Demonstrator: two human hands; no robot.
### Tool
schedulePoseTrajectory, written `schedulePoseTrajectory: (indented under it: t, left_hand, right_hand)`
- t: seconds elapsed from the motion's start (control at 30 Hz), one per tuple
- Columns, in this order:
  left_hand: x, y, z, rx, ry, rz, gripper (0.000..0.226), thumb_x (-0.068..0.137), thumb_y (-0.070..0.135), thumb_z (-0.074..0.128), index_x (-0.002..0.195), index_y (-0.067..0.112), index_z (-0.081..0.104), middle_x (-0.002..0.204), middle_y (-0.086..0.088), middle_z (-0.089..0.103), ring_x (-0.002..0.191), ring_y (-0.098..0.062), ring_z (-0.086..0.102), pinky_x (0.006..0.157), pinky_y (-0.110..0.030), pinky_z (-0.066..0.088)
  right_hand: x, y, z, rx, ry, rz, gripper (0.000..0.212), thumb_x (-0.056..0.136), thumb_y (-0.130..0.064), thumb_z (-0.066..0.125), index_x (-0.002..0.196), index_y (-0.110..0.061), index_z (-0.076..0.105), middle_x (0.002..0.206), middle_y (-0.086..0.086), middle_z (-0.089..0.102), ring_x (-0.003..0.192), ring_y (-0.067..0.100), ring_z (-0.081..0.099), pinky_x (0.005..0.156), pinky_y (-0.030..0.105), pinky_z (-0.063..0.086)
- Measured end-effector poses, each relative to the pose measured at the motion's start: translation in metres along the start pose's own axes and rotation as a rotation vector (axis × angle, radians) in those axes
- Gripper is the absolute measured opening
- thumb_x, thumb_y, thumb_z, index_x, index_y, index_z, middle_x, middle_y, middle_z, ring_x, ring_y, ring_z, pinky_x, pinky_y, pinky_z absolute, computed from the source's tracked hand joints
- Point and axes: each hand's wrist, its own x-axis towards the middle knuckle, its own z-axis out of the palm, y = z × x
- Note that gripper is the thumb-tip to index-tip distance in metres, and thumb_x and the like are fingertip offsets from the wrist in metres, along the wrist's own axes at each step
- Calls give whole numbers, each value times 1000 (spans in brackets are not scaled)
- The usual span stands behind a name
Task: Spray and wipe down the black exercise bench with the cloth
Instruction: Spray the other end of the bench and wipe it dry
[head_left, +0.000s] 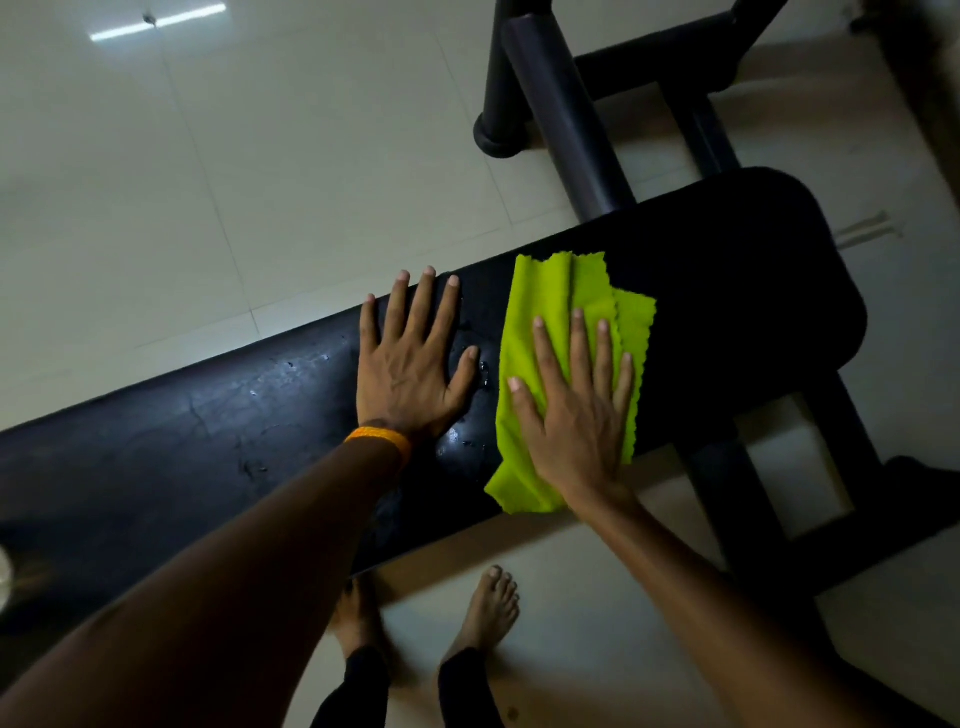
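Pale glossy floor tiles (260, 182) with thin grout lines. Bright strip of reflected light (156, 23) at top left. Black tubular metal frame (561, 104) standing on the tiles at top right.

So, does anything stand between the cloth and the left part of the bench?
Yes. The left hand rests flat on the bench just left of the cloth, which the right hand presses. A few droplets lie between them.

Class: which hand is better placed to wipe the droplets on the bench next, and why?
Right. The right hand lies flat on the cloth beside the droplets; the left hand rests bare on the bench.
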Motion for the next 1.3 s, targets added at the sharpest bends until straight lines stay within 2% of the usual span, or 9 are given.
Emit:
schedulePoseTrajectory:
  t: [0.23,0.43,0.63,0.8,0.87,1.0,1.1,1.2,1.3]
  left_hand:
    - [-2,-2,1,-18,3,-5,74,100,58,31,163,22,17,171,-6,17,158,-30,12,127,-55,7]
    - [-14,-9,-6,-96,-14,-37,72,101,55,32,162,17,24,170,-7,21,158,-29,14,127,-55,8]
    - [-63,-21,-3,-71,23,-111,70,103,48,31,163,13,19,171,-9,13,159,-26,5,129,-50,4]
    - [-64,-21,-1,-73,-3,-101,73,103,48,33,163,13,13,172,-8,6,160,-26,0,128,-53,6]
    - [-63,-22,-1,-70,8,-101,74,102,48,34,163,13,15,172,-8,8,160,-27,1,128,-54,7]
    - [-61,-21,0,-46,-5,-104,73,102,48,34,163,13,14,172,-8,6,160,-27,0,128,-53,6]
    - [-62,-22,1,-40,0,-101,74,102,48,34,163,13,14,172,-8,7,160,-28,1,128,-53,5]
    - [-62,-22,2,-53,11,-96,74,102,48,33,163,12,13,172,-9,6,160,-27,0,128,-53,6]
    - [-62,-21,4,-54,15,-91,74,102,49,32,163,12,13,172,-9,6,160,-27,0,128,-53,6]
  right_hand:
    - [86,-10,2,35,90,170,64,99,-61,28,158,-35,26,169,4,17,157,30,9,124,57,9]
    - [-2,-21,3,-24,1,-25,64,100,-62,27,159,-37,21,170,3,13,157,30,7,124,55,10]
    - [93,-44,1,4,37,91,66,97,-64,26,157,-39,25,169,4,17,156,33,7,123,61,9]
    - [17,-49,4,-45,-29,-341,61,101,-59,31,158,-40,21,169,1,15,157,29,8,125,54,9]
    - [39,-26,-2,-59,-58,-485,61,101,-60,31,158,-41,22,169,0,16,157,28,10,124,52,15]
    - [94,-12,-7,-27,-10,-214,60,101,-59,28,157,-38,28,167,2,23,156,28,15,124,52,16]
    - [40,-36,2,-14,50,27,61,102,-61,25,158,-37,25,169,3,18,157,30,10,124,54,12]
    - [-29,-38,4,-39,-25,-69,64,101,-63,26,159,-38,20,170,4,11,157,31,5,124,56,9]
    - [-11,-11,1,-62,-60,-258,67,98,-67,27,159,-40,18,170,2,11,157,30,6,124,57,13]
